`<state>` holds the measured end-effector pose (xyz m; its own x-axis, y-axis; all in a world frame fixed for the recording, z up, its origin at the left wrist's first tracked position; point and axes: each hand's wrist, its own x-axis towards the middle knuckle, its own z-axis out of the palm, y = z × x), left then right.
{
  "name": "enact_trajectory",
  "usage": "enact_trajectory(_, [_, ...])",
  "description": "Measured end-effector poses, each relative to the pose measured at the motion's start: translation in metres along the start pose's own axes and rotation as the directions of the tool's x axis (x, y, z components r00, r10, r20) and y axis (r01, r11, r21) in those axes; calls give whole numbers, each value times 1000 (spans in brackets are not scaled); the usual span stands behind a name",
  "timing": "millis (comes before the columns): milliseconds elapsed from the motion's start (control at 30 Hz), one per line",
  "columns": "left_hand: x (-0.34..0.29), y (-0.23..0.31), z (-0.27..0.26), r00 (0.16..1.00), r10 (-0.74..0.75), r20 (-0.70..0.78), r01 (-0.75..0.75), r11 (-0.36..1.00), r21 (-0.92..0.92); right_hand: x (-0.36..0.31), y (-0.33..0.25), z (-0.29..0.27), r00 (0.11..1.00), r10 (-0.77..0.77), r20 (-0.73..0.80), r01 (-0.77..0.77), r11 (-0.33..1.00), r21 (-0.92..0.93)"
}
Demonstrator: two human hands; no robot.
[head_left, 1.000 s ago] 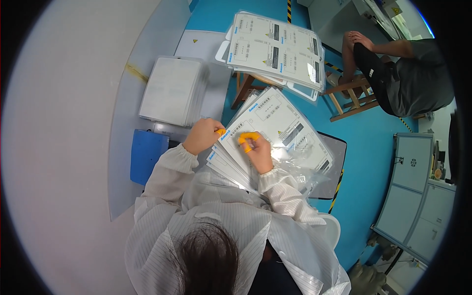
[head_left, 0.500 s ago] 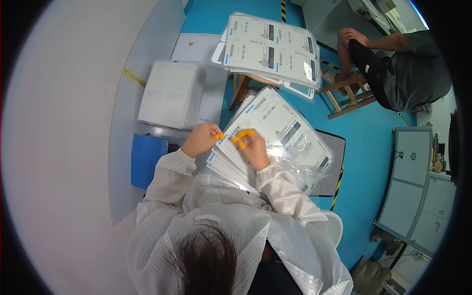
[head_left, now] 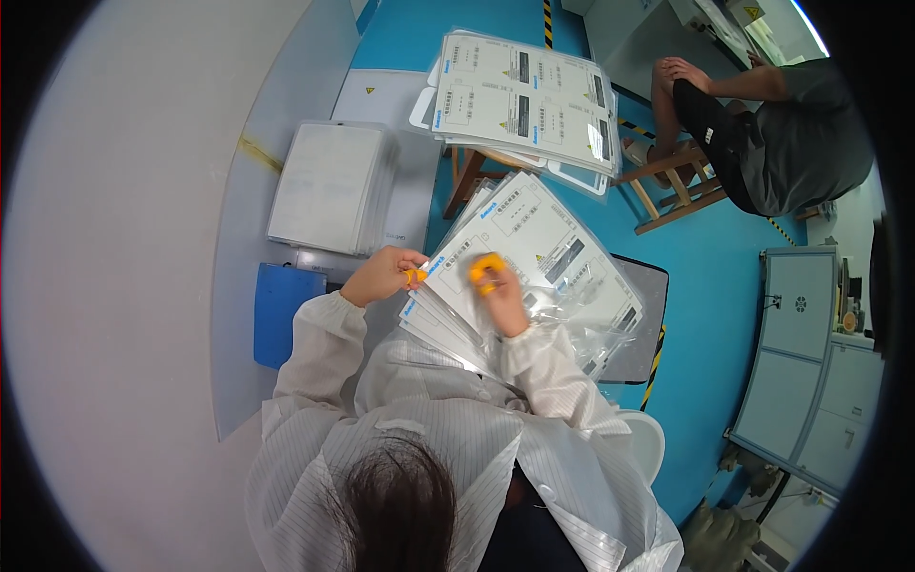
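A fanned stack of white printed panels (head_left: 534, 214) lies on my lap, tilted, with blue marks along one edge. My left hand (head_left: 379, 275), with orange finger covers, pinches the left corner of the top panel. Over that panel my right hand (head_left: 500, 297) is curled, its orange-covered fingers bunched and smeared by motion. What those fingers hold, if anything, I cannot make out. Crumpled clear plastic film (head_left: 581, 319) lies across the panels just right of this hand.
A larger pile of printed panels (head_left: 524, 91) rests on a wooden stool ahead. At left stand a stack of white sheets (head_left: 324, 186) and a blue bin (head_left: 288, 315) by a wall. A seated person (head_left: 791, 133) is at far right, near grey cabinets (head_left: 791, 353).
My right hand has moved right, away from the panel's left corner. My left hand has shifted slightly left and down.
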<state>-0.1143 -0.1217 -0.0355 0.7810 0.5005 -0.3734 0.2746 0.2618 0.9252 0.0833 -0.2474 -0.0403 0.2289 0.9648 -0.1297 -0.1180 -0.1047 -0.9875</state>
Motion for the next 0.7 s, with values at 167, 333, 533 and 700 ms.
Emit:
enact_trajectory(167, [2, -6, -5, 988, -145, 57, 144, 989, 34, 4, -23, -60, 960, -112, -258, 266, 661, 702])
enact_trajectory(333, [7, 12, -8, 994, 11, 104, -22, 995, 101, -2, -25, -63, 986, -97, -132, 163, 659, 734])
enact_trajectory(533, [31, 50, 21, 980, 194, -51, -191, 980, 51, -7, -28, -43, 983, -36, -178, 151, 702, 696])
enact_trajectory(700, [50, 47, 30, 980, 201, -3, -194, 947, 255, -19, -23, -76, 952, 43, -302, 187, 699, 690])
